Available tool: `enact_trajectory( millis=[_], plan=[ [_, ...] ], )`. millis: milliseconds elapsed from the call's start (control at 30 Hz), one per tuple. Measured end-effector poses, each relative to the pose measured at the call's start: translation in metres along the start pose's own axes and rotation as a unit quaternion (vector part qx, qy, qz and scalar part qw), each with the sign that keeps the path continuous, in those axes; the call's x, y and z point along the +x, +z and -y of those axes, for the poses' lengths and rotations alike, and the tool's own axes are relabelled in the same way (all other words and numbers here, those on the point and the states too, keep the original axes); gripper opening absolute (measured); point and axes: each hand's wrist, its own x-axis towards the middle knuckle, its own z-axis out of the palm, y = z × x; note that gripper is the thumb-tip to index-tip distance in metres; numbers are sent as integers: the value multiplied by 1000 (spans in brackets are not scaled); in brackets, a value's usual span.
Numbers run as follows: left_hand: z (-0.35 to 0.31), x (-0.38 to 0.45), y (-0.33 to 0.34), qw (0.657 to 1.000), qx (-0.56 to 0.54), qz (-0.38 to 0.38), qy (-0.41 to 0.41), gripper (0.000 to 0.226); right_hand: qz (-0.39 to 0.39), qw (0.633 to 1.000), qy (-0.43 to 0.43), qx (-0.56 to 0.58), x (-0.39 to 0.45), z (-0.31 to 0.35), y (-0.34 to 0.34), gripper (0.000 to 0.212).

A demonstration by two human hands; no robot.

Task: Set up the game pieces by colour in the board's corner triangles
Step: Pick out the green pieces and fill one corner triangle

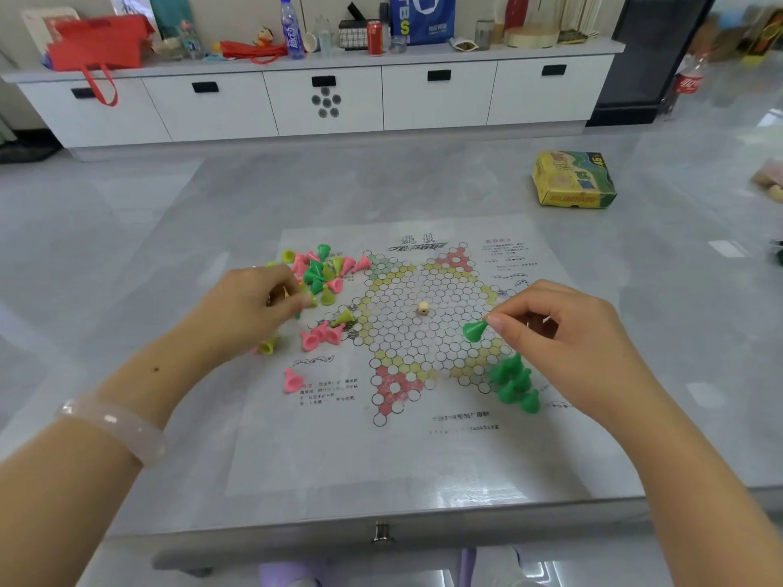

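Observation:
A paper star-shaped board [423,332] lies flat on the grey table. My right hand [563,328] pinches a green cone piece [474,330] just above the board's right side. Several green pieces [515,383] stand in the near-right corner triangle. My left hand [250,307] reaches into a mixed heap of pink, green and yellow pieces [322,269] left of the board, its fingers curled around a piece there. A few pink pieces [322,334] and one lone pink piece [292,381] lie loose nearby. A small cream die [423,308] sits at the board's centre.
A yellow-green game box [574,180] sits at the table's far right. A white low cabinet [330,99] with bottles, cans and bags on top stands beyond the table. The table's near edge has a drawer handle [381,532].

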Motion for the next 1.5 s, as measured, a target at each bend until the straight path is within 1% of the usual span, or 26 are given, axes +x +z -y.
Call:
enact_trajectory(
  millis=[100, 167, 233, 333, 400, 434, 467, 500, 534, 634, 700, 867, 1100, 1501],
  plan=[
    [-23, -6, 2, 985, -144, -60, -72, 19, -11, 1000, 11, 0, 0, -1, -2, 13],
    [-41, -14, 7, 959, -247, -73, -119, 20, -10, 1000, 23, 0, 0, -2, -2, 13],
    [-59, -24, 13, 915, -371, -55, -151, 21, -5, 999, 34, -5, 0, -2, -2, 11],
    [-79, -39, 25, 826, -528, -13, -197, 19, 9, 999, 50, -14, 0, -4, -2, 9],
    [-85, -47, 35, 770, -596, -4, -228, 17, 24, 998, 56, -22, -1, -5, -1, 10],
    [-88, -49, 39, 747, -618, -2, -245, 17, 30, 998, 57, -27, -2, -5, -1, 11],
    [-89, -51, 42, 731, -630, -1, -261, 16, 34, 997, 56, -34, -3, -6, -1, 11],
    [-91, -51, 45, 722, -635, 2, -274, 16, 38, 997, 55, -42, -3, -8, -1, 11],
    [-93, -50, 47, 720, -635, 7, -279, 15, 43, 996, 56, -53, -2, -9, -2, 12],
    [-98, -51, 48, 739, -619, 33, -266, 17, 62, 993, 59, -84, -2, -11, -2, 12],
    [-100, -52, 49, 742, -612, 45, -268, 17, 79, 990, 57, -105, -2, -10, -2, 11],
    [-100, -53, 53, 747, -600, 42, -284, 17, 122, 976, 41, -176, -2, -5, 3, 9],
    [-101, -56, 52, 747, -597, 52, -289, 11, 132, 969, 38, -206, -3, -7, 5, 9],
    [-100, -56, 51, 740, -602, 50, -296, 13, 131, 966, 29, -222, -3, -10, 6, 10]
  ],
)
